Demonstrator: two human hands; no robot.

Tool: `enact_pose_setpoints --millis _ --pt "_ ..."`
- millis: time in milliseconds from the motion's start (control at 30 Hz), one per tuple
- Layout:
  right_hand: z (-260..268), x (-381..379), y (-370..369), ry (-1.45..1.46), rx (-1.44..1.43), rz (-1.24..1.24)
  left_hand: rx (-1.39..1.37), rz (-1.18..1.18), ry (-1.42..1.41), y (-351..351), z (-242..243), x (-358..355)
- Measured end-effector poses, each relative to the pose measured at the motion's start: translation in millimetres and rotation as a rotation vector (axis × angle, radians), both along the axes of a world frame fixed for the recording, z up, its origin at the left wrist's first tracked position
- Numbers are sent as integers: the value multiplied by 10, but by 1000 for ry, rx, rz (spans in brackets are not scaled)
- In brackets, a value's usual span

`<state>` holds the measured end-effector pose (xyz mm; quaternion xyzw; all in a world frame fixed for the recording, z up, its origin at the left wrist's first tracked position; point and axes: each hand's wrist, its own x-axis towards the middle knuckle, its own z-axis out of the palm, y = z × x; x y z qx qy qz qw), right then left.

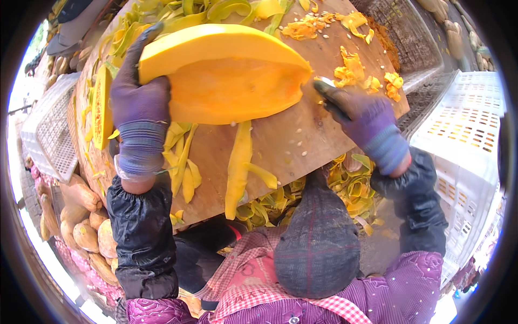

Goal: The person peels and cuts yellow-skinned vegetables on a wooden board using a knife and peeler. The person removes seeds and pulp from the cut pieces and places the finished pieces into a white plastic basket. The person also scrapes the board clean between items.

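Note:
My left hand (pixel 141 97), in a purple knit glove with dark fingers, grips one end of a peeled, hollowed squash half (pixel 230 87). The orange cavity of the squash faces me, above the wooden board (pixel 279 150). Just off the squash's right end is my gloved right hand (pixel 356 113), slightly blurred. Its fingers are closed on a small pale tool (pixel 326 82), mostly hidden by the glove. Scooped orange pulp (pixel 350 69) with seeds lies on the board beyond that hand. Another cut squash piece (pixel 102 107) rests left of my left hand.
Peel strips (pixel 239 170) hang over the board's near edge, above a peel heap (pixel 354 178). More peelings (pixel 194 16) cover the far side. White plastic crates stand right (pixel 461 121) and left (pixel 50 125). Whole squashes (pixel 87 235) are piled lower left. Another person's leg (pixel 77 30) shows upper left.

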<state>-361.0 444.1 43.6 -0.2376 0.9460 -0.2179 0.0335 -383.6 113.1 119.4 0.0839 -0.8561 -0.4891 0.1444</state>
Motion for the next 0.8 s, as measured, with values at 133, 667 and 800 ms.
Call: enact_pose_setpoints --millis 133,667,800 --pt "-33 132 90 36 -269 -71 27 14 2 -65 -10 18" --pt "131 142 226 130 -216 -171 11 -3 -209 -207 63 326" --pt "155 237 -279 -11 -254 132 46 6 -240 -238 6 407"
